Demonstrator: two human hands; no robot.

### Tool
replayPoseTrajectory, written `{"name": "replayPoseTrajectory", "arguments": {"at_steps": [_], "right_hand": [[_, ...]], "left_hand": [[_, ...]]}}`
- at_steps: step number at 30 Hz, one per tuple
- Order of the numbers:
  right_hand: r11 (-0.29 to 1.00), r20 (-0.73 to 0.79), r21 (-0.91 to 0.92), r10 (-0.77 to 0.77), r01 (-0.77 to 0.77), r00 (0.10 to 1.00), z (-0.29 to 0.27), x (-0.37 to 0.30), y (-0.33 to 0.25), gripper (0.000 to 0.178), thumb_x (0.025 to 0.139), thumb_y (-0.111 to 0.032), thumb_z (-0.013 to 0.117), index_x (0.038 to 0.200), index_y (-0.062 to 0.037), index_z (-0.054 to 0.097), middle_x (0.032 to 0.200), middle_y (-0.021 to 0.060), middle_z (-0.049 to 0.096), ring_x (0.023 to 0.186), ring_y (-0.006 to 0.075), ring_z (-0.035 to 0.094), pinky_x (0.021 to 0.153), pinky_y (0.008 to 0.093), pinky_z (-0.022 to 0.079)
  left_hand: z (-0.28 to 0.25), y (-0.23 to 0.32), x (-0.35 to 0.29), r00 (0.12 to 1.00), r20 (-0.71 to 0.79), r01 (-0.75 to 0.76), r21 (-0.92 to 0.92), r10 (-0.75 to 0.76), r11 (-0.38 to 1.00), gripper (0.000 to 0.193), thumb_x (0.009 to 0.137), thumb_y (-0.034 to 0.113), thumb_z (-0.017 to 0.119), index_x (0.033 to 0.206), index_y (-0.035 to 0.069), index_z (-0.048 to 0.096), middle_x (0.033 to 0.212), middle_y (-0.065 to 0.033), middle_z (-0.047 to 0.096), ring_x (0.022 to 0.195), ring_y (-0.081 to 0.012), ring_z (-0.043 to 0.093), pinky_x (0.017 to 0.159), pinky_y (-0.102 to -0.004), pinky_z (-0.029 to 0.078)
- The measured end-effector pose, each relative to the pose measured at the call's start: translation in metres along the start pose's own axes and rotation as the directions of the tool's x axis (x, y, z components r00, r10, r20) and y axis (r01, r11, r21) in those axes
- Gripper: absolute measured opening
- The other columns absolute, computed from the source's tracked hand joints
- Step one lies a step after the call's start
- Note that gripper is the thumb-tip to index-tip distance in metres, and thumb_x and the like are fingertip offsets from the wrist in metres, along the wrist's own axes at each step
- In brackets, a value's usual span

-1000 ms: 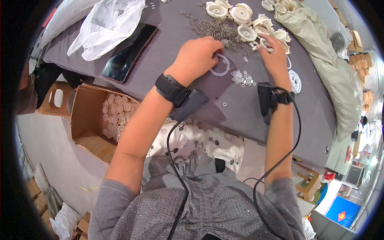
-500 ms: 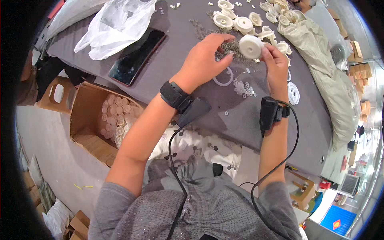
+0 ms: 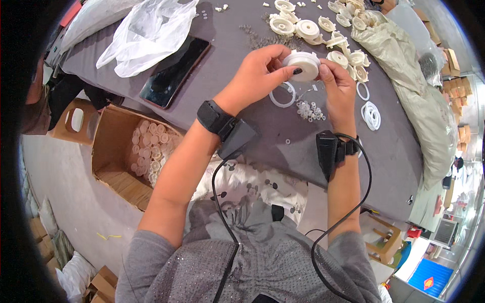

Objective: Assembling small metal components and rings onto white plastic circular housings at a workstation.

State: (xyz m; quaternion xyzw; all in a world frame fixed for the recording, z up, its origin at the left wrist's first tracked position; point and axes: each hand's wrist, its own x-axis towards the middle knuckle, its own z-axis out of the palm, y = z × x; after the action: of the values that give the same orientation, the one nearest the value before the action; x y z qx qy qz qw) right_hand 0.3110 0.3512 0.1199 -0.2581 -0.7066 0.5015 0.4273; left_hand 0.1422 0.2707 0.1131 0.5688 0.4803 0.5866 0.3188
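A round white plastic cap point(image 3: 304, 64) is held tilted over the far part of the table between my two hands. My left hand point(image 3: 262, 73) grips its left edge, thumb on the face and the other fingers behind. My right hand point(image 3: 339, 83) pinches the right edge between thumb and fingers. Below the cap, a white ring point(image 3: 283, 96) and a small heap of translucent washers point(image 3: 310, 110) lie on the grey cloth. Small metal springs point(image 3: 268, 38) are spread beyond my left hand, partly hidden by it. Several cream plastic parts point(image 3: 307, 29) lie past the cap.
A black phone point(image 3: 174, 73) and a white plastic bag point(image 3: 146, 33) lie at the left of the table. An open cardboard box point(image 3: 118, 184) of translucent caps stands below the left edge. White rings point(image 3: 371, 117) and a long beige sack point(image 3: 404, 86) lie at right.
My left hand has moved right and taken hold of the cap, formerly held by the right hand alone. The cap has shifted left and tilted.
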Motion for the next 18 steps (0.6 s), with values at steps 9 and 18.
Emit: {"name": "replayPoseTrajectory", "arguments": {"at_steps": [9, 18], "right_hand": [[0.980, -0.047, -0.164, 0.107, -0.114, 0.993, -0.019, 0.006, 0.004, 0.021, 0.083, -0.019, 0.057, 0.090, 0.0003, 0.062, 0.080, 0.0030, 0.062, 0.073, 0.0086, 0.056, 0.067, 0.0218, 0.043], [0.770, 0.116, -0.634, 0.000, 0.074, 0.993, 0.017, 0.002, 0.006, 0.033, 0.071, -0.022, 0.065, 0.100, -0.0083, 0.060, 0.090, 0.0072, 0.058, 0.073, 0.0182, 0.053, 0.068, 0.0288, 0.044]], "left_hand": [[-0.012, 0.002, 0.000, 0.921, -0.318, 0.121, -0.316, -0.225, 0.941, 0.036, 0.090, 0.037, 0.039, 0.080, 0.005, 0.053, 0.068, 0.0028, 0.048, 0.059, -0.0056, 0.042, 0.053, -0.0215, 0.034], [-0.038, -0.008, 0.000, 0.960, 0.057, 0.217, -0.773, -0.276, 0.595, 0.036, 0.084, 0.045, 0.033, 0.065, 0.015, 0.034, 0.063, 0.0011, 0.030, 0.056, -0.0118, 0.031, 0.052, -0.0265, 0.027]]}}
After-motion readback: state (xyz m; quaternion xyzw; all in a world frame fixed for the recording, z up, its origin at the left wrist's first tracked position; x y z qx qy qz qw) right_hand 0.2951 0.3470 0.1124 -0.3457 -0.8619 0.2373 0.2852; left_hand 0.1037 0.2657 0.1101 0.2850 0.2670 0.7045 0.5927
